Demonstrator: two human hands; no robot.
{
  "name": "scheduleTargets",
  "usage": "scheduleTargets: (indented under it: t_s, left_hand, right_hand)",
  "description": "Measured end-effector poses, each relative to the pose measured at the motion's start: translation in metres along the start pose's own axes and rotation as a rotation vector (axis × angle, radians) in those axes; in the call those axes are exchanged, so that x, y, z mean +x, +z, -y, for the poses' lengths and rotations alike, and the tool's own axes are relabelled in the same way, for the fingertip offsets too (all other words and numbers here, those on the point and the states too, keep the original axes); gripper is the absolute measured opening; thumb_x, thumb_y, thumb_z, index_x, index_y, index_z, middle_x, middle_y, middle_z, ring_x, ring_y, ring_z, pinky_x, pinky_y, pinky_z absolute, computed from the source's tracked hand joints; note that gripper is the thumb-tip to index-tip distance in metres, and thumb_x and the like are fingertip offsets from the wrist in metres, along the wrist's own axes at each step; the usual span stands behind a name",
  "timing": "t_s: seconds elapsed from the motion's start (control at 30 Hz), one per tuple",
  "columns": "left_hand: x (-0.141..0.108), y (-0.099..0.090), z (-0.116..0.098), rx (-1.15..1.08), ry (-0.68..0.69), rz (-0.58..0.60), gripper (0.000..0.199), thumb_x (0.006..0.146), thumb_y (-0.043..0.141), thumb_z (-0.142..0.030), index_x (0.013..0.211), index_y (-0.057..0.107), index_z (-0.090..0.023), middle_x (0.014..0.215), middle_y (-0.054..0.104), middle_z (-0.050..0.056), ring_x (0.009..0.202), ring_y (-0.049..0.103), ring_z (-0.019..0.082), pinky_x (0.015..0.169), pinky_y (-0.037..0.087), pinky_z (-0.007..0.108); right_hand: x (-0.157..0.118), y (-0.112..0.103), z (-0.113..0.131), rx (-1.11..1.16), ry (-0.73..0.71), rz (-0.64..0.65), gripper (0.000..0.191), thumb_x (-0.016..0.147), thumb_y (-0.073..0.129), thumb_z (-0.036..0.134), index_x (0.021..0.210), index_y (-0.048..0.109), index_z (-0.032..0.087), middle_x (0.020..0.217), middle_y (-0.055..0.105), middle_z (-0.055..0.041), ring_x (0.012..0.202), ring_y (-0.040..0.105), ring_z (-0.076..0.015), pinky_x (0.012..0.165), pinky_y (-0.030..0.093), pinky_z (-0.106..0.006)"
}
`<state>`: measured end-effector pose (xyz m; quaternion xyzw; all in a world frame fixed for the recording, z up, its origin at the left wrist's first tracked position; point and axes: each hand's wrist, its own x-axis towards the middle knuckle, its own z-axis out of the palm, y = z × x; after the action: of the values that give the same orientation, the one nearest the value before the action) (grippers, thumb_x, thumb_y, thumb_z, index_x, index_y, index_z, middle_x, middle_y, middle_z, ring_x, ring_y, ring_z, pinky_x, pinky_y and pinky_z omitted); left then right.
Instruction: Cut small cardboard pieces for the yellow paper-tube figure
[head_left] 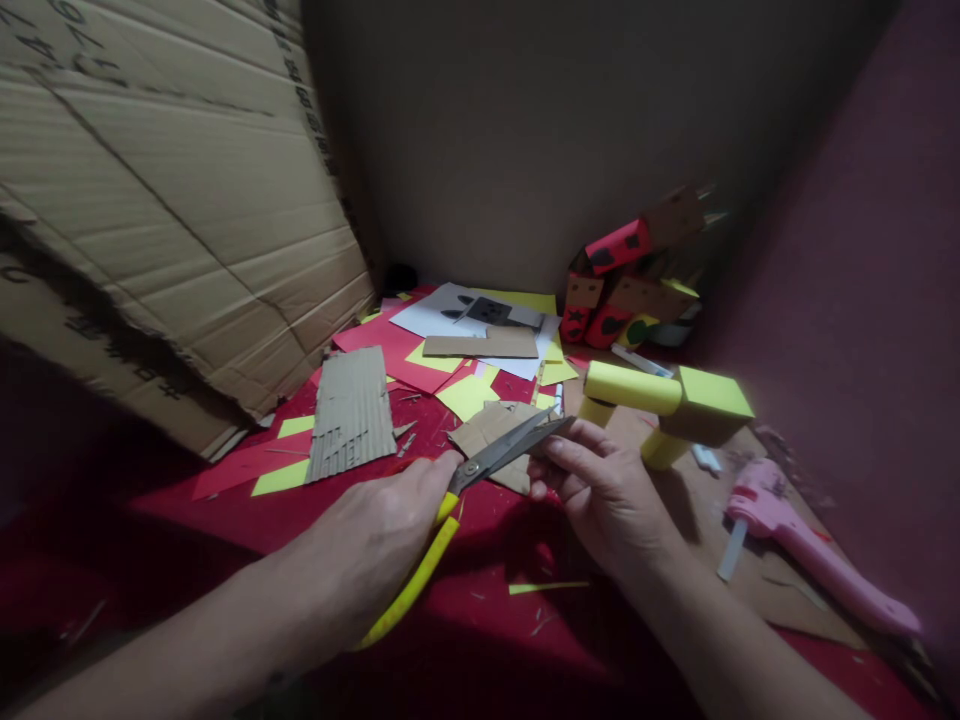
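My left hand is wrapped round the yellow handles of a pair of scissors, whose blades point up and to the right. The blade tips reach the fingers of my right hand. Those fingers are pinched together at the tips, seemingly on a small dark piece beside the blades; its kind is too hard to make out. Behind the blades lies a torn piece of cardboard. A ridged corrugated cardboard piece rests to the left, on red and yellow paper.
A pink glue gun lies on a brown board at right, near a yellow paper-covered figure. Red and brown cardboard figures stand at the back. A large cardboard sheet leans at left. Paper scraps and a flat cardboard strip cover the red cloth.
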<state>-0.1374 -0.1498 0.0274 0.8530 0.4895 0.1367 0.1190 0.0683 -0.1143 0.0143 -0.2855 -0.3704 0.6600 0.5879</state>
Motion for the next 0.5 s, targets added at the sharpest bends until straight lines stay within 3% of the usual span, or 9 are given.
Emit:
scheduleTargets:
  t_s: [0.5]
  left_hand:
    - [0.0008, -0.0056, -0.0045, 0.027, -0.047, 0.096, 0.023, 0.088, 0.034, -0.017, 0.108, 0.047, -0.018, 0.080, 0.060, 0.003, 0.062, 0.056, 0.015, 0.053, 0.042, 0.023]
  right_hand:
    - [-0.0007, 0.0012, 0.0000, -0.002, 0.025, -0.005, 0.010, 0.066, 0.074, 0.016, 0.074, 0.070, 0.015, 0.065, 0.065, -0.0008, 0.052, 0.058, -0.0103, 0.046, 0.049, -0.021]
